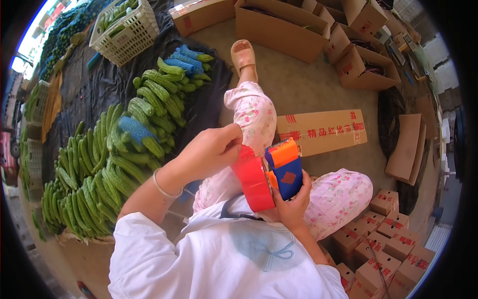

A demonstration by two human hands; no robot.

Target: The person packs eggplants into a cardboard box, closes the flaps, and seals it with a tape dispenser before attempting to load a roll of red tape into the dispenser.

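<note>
In my right hand (295, 205) is a blue and orange tape dispenser (290, 182), held in front of my lap with the fingers wrapped round its lower side. A wide red roll of packing tape (255, 185) sits on its left side. My left hand (219, 147) is closed in a pinch at the upper edge of the red tape, and its fingertips are partly hidden. Beyond the dispenser, a long cardboard carton (331, 132) with red printing lies on the floor beside my leg.
Rows of bitter gourds (119, 164), some in blue net sleeves (137, 130), lie on black sheeting at left. A white plastic crate (127, 35) of gourds stands behind them. Open cardboard boxes (281, 27) fill the back right; small printed cartons (373, 259) stand at lower right.
</note>
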